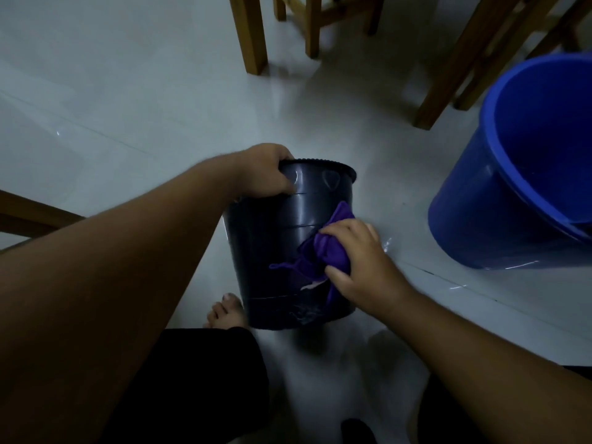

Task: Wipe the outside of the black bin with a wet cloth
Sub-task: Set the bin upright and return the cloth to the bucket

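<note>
The black bin [272, 238] stands on the pale tiled floor in the middle of the view, tilted slightly away from me. My left hand [266, 174] grips its rim at the upper left. My right hand [355, 261] presses a bunched purple cloth [320, 251] against the bin's right side wall, about halfway up. One loose corner of the cloth hangs to the left over the wall. A light scuffed patch shows near the bin's base.
A large blue bucket [499, 206] stands on the floor at the right. Wooden furniture legs [253, 36] rise at the top and top right. My bare foot [224, 312] rests just left of the bin's base. Wet streaks glisten on the floor by the bucket.
</note>
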The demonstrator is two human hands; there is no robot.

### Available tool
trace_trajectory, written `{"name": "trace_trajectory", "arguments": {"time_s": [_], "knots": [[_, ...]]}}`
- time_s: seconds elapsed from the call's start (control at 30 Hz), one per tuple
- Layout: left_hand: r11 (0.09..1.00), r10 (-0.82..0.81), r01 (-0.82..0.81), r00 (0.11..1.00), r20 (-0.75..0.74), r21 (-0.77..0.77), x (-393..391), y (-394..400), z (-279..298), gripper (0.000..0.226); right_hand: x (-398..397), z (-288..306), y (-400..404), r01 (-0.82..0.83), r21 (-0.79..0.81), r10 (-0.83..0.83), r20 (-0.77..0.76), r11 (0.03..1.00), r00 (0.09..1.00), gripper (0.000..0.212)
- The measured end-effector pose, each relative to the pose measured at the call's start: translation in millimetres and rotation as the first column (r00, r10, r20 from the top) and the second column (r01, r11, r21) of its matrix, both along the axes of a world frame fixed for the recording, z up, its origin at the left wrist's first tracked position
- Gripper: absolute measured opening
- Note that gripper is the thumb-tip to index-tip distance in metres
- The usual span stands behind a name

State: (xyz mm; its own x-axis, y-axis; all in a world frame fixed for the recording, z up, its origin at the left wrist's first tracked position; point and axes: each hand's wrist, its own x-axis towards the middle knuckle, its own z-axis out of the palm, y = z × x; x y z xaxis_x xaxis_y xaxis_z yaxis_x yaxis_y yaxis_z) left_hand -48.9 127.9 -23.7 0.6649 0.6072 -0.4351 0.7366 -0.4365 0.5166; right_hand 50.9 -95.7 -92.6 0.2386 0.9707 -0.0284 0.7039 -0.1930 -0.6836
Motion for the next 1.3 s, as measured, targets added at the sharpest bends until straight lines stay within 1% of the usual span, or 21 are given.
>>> {"name": "trace_trajectory", "arguments": {"time_s": [0.07, 0.13, 0.2, 0.27, 0.33, 0.4, 0.43, 0.5, 0.57, 0.63, 0.73, 0.83, 0.9, 0.97, 1.07, 1.17, 1.23, 1.3], "knots": [[0.999, -0.037, 0.037, 0.999, 0.004, 0.018, 2, -2, 10, 0.036, 11, 10, 2, 0.027, -0.034, -0.028, -0.008, 0.999, 1.0, 0.051], [0.993, -0.099, 0.098, 0.995, 0.015, 0.067, 5, -5, 23, 0.038, 20, 21, 3, 0.061, -0.047, -0.061, -0.004, 0.997, 0.998, 0.048], [0.979, -0.164, 0.161, 0.986, 0.014, 0.126, 10, -12, 36, 0.034, 27, 34, 6, 0.108, -0.04, -0.108, -0.001, 0.993, 0.994, 0.045], [0.95, -0.222, 0.223, 0.975, -0.03, 0.217, 13, -25, 46, 0.033, 34, 48, 8, 0.15, -0.04, -0.15, -0.001, 0.988, 0.989, 0.042], [0.875, -0.286, 0.297, 0.954, -0.087, 0.381, 15, -41, 48, 0.037, 41, 60, 8, 0.162, -0.024, -0.162, 0.0, 0.986, 0.987, 0.038], [0.782, -0.333, 0.33, 0.938, -0.093, 0.529, 13, -57, 42, 0.032, 46, 72, 5, 0.165, -0.01, -0.165, -0.006, 0.986, 0.986, 0.035], [0.746, -0.347, 0.334, 0.933, -0.092, 0.577, 11, -63, 38, 0.028, 49, 78, 3, 0.17, -0.006, -0.171, -0.01, 0.985, 0.985, 0.034], [0.702, -0.352, 0.342, 0.929, -0.113, 0.624, 9, -74, 27, 0.025, 54, 85, -4, 0.2, -0.012, -0.201, -0.027, 0.98, 0.979, 0.031], [0.705, -0.335, 0.338, 0.933, -0.128, 0.623, 7, -84, 18, 0.028, 58, 87, -9, 0.265, -0.022, -0.266, -0.069, 0.964, 0.962, 0.025], [0.733, -0.316, 0.341, 0.937, -0.149, 0.589, 6, -93, 9, 0.032, 61, 83, -13, 0.352, -0.03, -0.353, -0.132, 0.936, 0.926, 0.021], [0.762, -0.318, 0.386, 0.922, -0.22, 0.52, 6, -113, -5, 0.041, 60, 73, -16, 0.435, -0.101, -0.447, -0.199, 0.895, 0.872, 0.023], [0.832, -0.297, 0.381, 0.92, -0.256, 0.403, 9, -128, -18, 0.048, 55, 65, -19, 0.427, -0.152, -0.451, -0.209, 0.891, 0.868, 0.027], [0.872, -0.304, 0.372, 0.921, -0.243, 0.317, 9, -135, -23, 0.044, 52, 62, -19, 0.405, -0.169, -0.433, -0.183, 0.899, 0.883, 0.028], [0.885, -0.321, 0.375, 0.921, -0.222, 0.275, 7, -140, -26, 0.038, 50, 60, -18, 0.392, -0.181, -0.42, -0.155, 0.902, 0.894, 0.03], [0.878, -0.336, 0.392, 0.913, -0.231, 0.275, 3, -142, -31, 0.031, 48, 57, -19, 0.383, -0.194, -0.409, -0.121, 0.903, 0.904, 0.034], [0.876, -0.319, 0.369, 0.926, -0.202, 0.311, 3, -143, -35, 0.022, 45, 56, -20, 0.381, -0.216, -0.403, -0.07, 0.899, 0.912, 0.037], [0.873, -0.3, 0.355, 0.931, -0.207, 0.335, 5, -146, -37, 0.024, 44, 55, -21, 0.376, -0.226, -0.394, -0.04, 0.899, 0.918, 0.039], [0.853, -0.298, 0.366, 0.927, -0.228, 0.373, 8, -151, -35, 0.03, 43, 55, -22, 0.368, -0.221, -0.381, -0.018, 0.903, 0.924, 0.039]]}}
